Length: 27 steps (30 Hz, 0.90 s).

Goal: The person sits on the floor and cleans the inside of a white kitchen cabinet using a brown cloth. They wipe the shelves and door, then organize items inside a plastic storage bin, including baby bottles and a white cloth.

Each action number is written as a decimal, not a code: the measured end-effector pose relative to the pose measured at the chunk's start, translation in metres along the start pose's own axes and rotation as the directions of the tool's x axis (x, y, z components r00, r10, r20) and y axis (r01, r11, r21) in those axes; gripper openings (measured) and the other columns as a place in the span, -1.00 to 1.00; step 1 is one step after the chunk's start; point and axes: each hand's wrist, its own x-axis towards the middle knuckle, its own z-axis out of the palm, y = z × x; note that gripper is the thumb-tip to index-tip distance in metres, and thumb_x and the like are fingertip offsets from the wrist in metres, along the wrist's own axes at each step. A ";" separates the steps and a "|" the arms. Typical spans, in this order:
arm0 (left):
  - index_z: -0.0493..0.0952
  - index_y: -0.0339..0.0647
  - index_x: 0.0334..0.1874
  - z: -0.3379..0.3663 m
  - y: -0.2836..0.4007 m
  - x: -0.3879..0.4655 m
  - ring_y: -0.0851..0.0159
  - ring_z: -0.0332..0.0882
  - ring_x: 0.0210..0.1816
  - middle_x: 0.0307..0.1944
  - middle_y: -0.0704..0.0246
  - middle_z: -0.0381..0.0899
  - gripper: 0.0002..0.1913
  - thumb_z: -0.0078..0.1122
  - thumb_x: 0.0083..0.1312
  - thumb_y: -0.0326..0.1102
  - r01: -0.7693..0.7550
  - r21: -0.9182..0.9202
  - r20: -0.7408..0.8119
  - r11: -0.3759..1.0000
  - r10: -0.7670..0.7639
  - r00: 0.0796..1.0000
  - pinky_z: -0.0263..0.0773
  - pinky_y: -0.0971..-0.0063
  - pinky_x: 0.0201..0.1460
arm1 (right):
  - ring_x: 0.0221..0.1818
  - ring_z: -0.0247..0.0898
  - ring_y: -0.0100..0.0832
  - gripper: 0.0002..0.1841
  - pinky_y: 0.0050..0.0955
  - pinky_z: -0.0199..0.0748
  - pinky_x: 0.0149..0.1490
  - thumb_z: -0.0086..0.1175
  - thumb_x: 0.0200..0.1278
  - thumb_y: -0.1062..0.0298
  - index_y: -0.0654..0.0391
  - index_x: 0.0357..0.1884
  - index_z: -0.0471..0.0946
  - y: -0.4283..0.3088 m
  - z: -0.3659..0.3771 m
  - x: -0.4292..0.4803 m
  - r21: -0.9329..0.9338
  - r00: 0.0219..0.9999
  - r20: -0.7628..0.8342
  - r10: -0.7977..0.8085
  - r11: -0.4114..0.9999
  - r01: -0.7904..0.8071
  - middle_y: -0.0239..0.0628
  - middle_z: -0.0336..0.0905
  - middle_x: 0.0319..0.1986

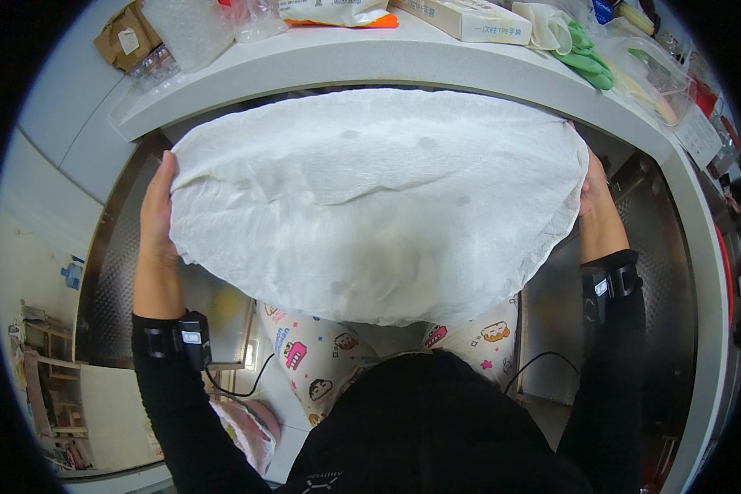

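Observation:
A white cloth (370, 173) is spread wide between my two hands, roughly oval, with a crease across its middle and a few small damp-looking spots. My left hand (159, 207) grips its left edge, thumb up along the rim. At the right edge, my right hand (594, 182) holds the cloth, its fingers partly hidden behind the fabric. The lower part of the cloth hangs above my lap, over patterned trousers (321, 358). Whatever lies directly behind the cloth is hidden.
Textured metal trays or drawer-like panels (117, 290) flank me on both sides. Ahead runs a white counter edge (370, 62), bearing a glove box (463, 18), green gloves (583, 58), a clear plastic container (648, 74) and bubble wrap (188, 34). A pink bin (262, 420) stands low at left.

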 end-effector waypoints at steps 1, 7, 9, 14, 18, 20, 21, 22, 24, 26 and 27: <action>0.35 -0.31 0.26 -0.001 0.000 -0.001 0.21 0.66 -0.10 -0.02 0.15 0.60 -0.43 0.09 0.37 -0.01 -0.110 0.045 0.090 0.993 0.106 0.990 0.61 0.37 -0.06 | -0.94 -0.12 -0.78 -0.60 -0.83 0.06 -0.78 0.03 0.39 0.01 0.20 -0.29 0.61 -0.001 0.000 -0.001 -0.021 0.999 -0.044 -0.017 1.000 0.016 -0.63 0.35 -0.83; 0.25 -0.23 0.40 -0.018 0.000 0.004 0.25 0.64 -0.04 0.04 0.16 0.57 -0.36 0.23 0.29 -0.26 -0.302 0.133 0.290 0.944 0.254 0.923 0.59 0.39 -0.02 | -0.73 0.17 -0.86 -0.69 -0.84 0.26 -0.60 0.09 0.37 0.10 0.17 -0.23 0.62 -0.005 0.016 -0.020 0.013 0.941 0.327 0.092 0.995 -0.102 -0.60 0.43 -0.69; 0.25 -0.20 0.40 -0.027 -0.001 0.007 0.26 0.63 -0.02 0.10 0.15 0.54 -0.39 0.21 0.30 -0.33 -0.274 0.102 0.265 0.956 0.239 0.934 0.59 0.39 -0.01 | -0.41 0.34 -0.75 -0.62 -0.77 0.40 -0.31 0.09 0.35 0.15 0.14 0.11 0.49 -0.001 0.022 -0.029 -0.089 0.961 0.276 0.023 0.996 0.002 -0.50 0.49 -0.34; 0.33 -0.15 0.37 -0.039 -0.007 0.013 0.30 0.53 0.12 0.17 0.23 0.50 -0.42 0.22 0.27 -0.36 -0.255 0.161 0.119 0.953 0.238 0.964 0.46 0.42 0.16 | 0.06 0.34 -0.51 -0.42 -0.49 0.30 0.18 0.05 0.36 0.19 0.04 0.38 0.22 0.004 0.031 -0.034 -0.192 0.934 0.349 -0.078 0.969 0.153 -0.38 0.42 0.05; 0.39 -0.15 0.34 -0.033 -0.009 0.006 0.31 0.44 0.19 0.18 0.29 0.49 -0.38 0.29 0.17 -0.36 -0.292 0.416 0.227 0.861 0.212 0.950 0.29 0.44 0.28 | 0.36 0.12 -0.30 -0.29 -0.27 -0.06 0.41 0.13 0.23 0.06 -0.04 0.41 0.20 0.014 0.038 -0.039 -0.549 0.924 0.382 0.000 0.804 0.227 -0.33 0.31 0.26; 0.38 -0.09 0.35 -0.026 -0.011 0.000 0.28 0.42 0.18 0.20 0.32 0.43 -0.27 0.34 0.02 -0.41 -0.349 0.632 0.315 0.692 0.182 0.931 0.23 0.44 0.32 | 0.39 0.06 -0.06 -0.06 -0.18 0.10 0.38 0.35 -0.02 0.03 -0.09 0.44 0.14 0.030 0.044 -0.048 -0.678 0.885 0.466 0.023 0.652 0.340 -0.22 0.07 0.40; 0.37 -0.08 0.36 -0.023 -0.013 -0.002 0.26 0.40 0.19 0.20 0.31 0.41 -0.24 0.34 -0.01 -0.47 -0.372 0.713 0.328 0.594 0.187 0.926 0.21 0.44 0.33 | 0.38 0.09 -0.01 0.06 -0.15 0.25 0.30 0.42 -0.12 0.01 -0.12 0.47 0.07 0.037 0.046 -0.054 -0.792 0.903 0.421 0.092 0.523 0.316 -0.15 0.04 0.41; 0.39 -0.09 0.34 -0.020 -0.016 -0.004 0.26 0.40 0.18 0.19 0.30 0.41 -0.25 0.31 -0.02 -0.52 -0.380 0.747 0.344 0.545 0.172 0.923 0.21 0.45 0.33 | 0.17 0.34 -0.11 0.13 -0.26 0.38 0.18 0.47 -0.16 0.09 -0.13 0.50 0.01 0.046 0.048 -0.060 -0.842 0.885 0.444 0.137 0.403 0.360 -0.10 0.11 0.35; 0.43 -0.09 0.31 -0.020 -0.020 -0.006 0.25 0.40 0.18 0.17 0.28 0.40 -0.27 0.26 -0.04 -0.61 -0.386 0.810 0.365 0.442 0.135 0.921 0.21 0.46 0.32 | -0.02 0.39 -0.26 0.16 -0.36 0.40 0.10 0.49 -0.18 0.16 -0.13 0.51 -0.02 0.058 0.051 -0.066 -0.832 0.898 0.379 0.223 0.506 0.226 -0.14 0.23 0.21; 0.47 -0.14 0.26 -0.028 -0.020 -0.005 0.24 0.40 0.17 0.13 0.26 0.42 -0.31 0.20 -0.04 -0.68 -0.312 0.869 0.325 0.385 0.032 0.945 0.23 0.48 0.30 | -0.27 0.34 -0.51 0.05 -0.55 0.40 -0.06 0.47 -0.15 0.33 -0.06 0.47 0.11 0.061 0.049 -0.066 -0.805 0.894 0.391 0.220 0.552 0.217 -0.29 0.40 -0.11; 0.49 -0.16 0.23 -0.034 -0.017 -0.003 0.24 0.41 0.16 0.11 0.25 0.43 -0.33 0.16 -0.04 -0.72 -0.324 0.866 0.354 0.380 -0.009 0.935 0.24 0.49 0.29 | -0.26 0.35 -0.53 -0.01 -0.56 0.40 -0.07 0.45 -0.12 0.35 -0.02 0.43 0.16 0.059 0.047 -0.063 -0.807 0.894 0.394 0.211 0.546 0.227 -0.32 0.42 -0.16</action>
